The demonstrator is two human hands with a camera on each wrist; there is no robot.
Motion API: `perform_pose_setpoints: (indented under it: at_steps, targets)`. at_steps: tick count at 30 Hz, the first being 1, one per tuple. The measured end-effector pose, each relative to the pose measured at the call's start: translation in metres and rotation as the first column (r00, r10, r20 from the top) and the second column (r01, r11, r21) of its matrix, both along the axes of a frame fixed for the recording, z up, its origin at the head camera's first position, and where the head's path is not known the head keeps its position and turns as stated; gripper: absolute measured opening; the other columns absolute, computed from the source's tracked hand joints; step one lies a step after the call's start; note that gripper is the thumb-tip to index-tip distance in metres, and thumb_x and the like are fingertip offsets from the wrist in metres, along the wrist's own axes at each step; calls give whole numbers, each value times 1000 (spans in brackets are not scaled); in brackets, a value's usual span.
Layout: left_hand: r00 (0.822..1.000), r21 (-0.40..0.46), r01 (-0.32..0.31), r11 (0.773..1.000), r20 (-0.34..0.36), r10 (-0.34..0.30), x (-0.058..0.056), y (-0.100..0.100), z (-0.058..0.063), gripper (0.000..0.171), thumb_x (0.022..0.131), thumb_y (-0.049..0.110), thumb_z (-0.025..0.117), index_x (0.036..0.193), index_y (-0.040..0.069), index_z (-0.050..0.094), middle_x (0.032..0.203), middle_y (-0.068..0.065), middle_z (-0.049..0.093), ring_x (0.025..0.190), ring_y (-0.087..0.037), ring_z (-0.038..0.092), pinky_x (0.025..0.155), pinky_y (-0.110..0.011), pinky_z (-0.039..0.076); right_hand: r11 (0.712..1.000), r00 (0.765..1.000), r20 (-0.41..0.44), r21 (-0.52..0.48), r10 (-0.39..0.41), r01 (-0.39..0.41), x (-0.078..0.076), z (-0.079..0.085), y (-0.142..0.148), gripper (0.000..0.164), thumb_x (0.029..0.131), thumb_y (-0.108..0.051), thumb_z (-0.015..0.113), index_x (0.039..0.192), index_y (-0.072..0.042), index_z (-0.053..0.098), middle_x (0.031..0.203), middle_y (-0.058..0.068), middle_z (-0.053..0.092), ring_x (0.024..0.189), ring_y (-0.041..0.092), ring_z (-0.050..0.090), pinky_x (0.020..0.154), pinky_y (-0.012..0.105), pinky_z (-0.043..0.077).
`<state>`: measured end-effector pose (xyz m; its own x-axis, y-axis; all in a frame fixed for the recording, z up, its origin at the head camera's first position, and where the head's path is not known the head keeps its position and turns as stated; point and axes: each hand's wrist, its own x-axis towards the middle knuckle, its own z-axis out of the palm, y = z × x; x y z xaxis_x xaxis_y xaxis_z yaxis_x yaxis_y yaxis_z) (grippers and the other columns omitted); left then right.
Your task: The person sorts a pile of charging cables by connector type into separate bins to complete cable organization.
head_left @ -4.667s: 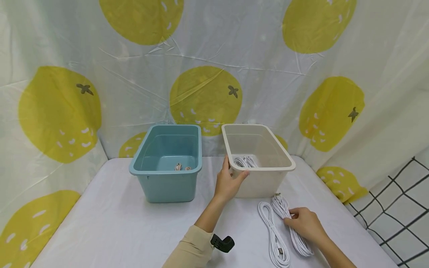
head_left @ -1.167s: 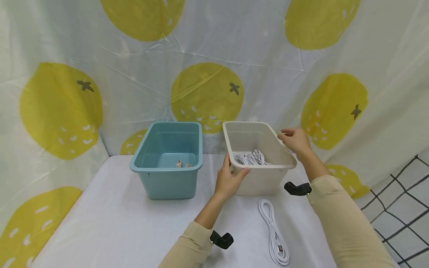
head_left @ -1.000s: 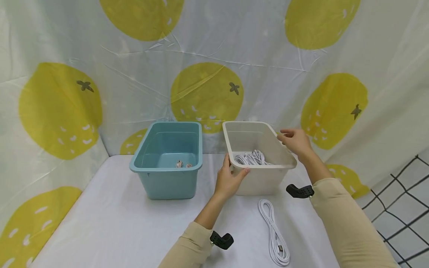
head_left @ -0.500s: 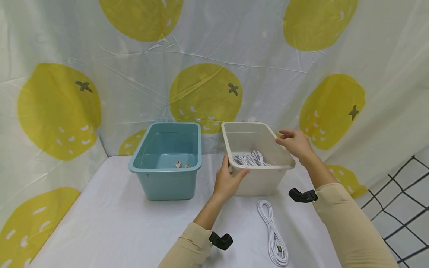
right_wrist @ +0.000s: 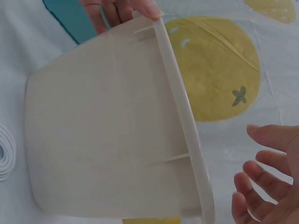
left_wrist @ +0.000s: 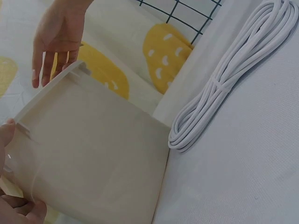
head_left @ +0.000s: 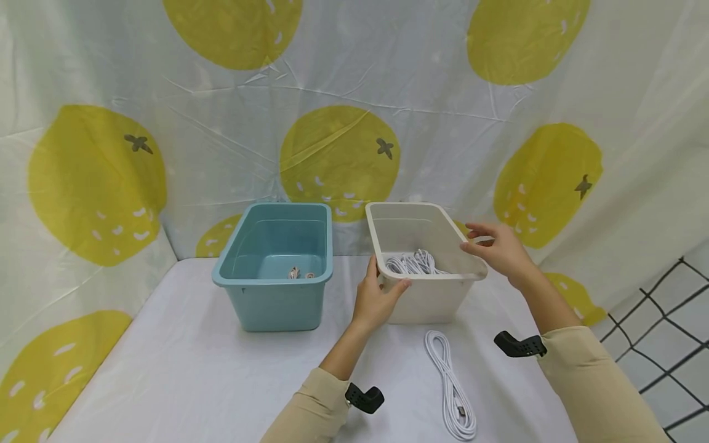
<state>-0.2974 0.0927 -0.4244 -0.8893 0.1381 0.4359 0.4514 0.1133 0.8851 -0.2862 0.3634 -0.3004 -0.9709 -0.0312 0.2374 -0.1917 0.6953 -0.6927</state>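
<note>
My left hand (head_left: 376,301) grips the near left corner of the cream plastic bin (head_left: 426,301), thumb on the front of the rim and fingers along its side. Inside lie coiled white cables (head_left: 414,263). Beside the bin's right rim is my right hand (head_left: 501,249), with nothing in it; in the right wrist view its fingers (right_wrist: 268,182) are spread and relaxed, apart from the rim. A bundled white cable (head_left: 451,387) with a metal plug lies on the table in front of the bin. The left wrist view shows a tie around the bundle's middle (left_wrist: 219,86).
Left of the cream bin stands a blue-green bin (head_left: 279,307) holding a couple of small pinkish-beige coiled things (head_left: 295,272). A lemon-print curtain (head_left: 338,163) hangs behind, and a black wire grid (head_left: 664,320) stands at the right edge of the white-covered table (head_left: 194,369).
The right hand held a second white cable bundle on the table; that bundle now lies in the cream bin. Lately the hand has drawn back rightward and nearer. The left hand has kept its grip.
</note>
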Motion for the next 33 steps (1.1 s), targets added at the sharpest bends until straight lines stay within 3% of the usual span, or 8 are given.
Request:
perform_pose_setpoints:
  at_steps: [4, 11, 20, 25, 33]
  targets:
    - [1000, 7, -1, 1000, -13, 2, 1, -1, 0, 91, 92, 33, 81, 161, 6, 29, 148, -16, 53, 138, -28, 49, 102, -50, 50, 1000, 1000, 0, 11, 24, -24, 11, -4, -2, 66, 98, -25, 74, 152, 2, 47, 133, 25, 57, 116, 42, 63, 79, 23, 53]
    - [1000, 12, 0, 1000, -8, 0, 1, 1, 0, 91, 92, 32, 82, 161, 7, 30, 148, -15, 54, 138, -27, 49, 101, -50, 51, 998, 998, -19, 21, 63, -62, 35, -13, -3, 64, 100, -24, 73, 152, 1, 47, 134, 24, 58, 115, 39, 62, 81, 25, 53]
    - [1000, 11, 3, 1000, -13, -3, 2, 0, 2, 90, 92, 32, 82, 161, 8, 30, 149, -14, 54, 139, -27, 49, 102, -49, 50, 996, 993, -89, 48, 80, -76, 67, -29, -8, 56, 98, -23, 75, 147, -3, 55, 127, 17, 64, 104, 21, 66, 78, 23, 54]
    - [1000, 0, 5, 1000, 12, -5, 2, -1, 0, 88, 91, 31, 82, 160, 13, 31, 149, -11, 54, 139, -23, 48, 103, -47, 49, 994, 987, -132, 66, 94, -86, 80, -46, -14, 57, 96, -19, 78, 145, 0, 57, 124, 18, 64, 99, 14, 65, 79, 19, 54]
    - [1000, 3, -1, 1000, -10, 1, 2, -1, 1, 87, 92, 33, 81, 160, 9, 32, 147, -14, 55, 138, -27, 50, 101, -49, 51, 998, 990, -122, 25, 68, -65, 94, -89, -17, 61, 93, -16, 81, 146, -1, 55, 120, 10, 66, 97, 17, 67, 81, 25, 56]
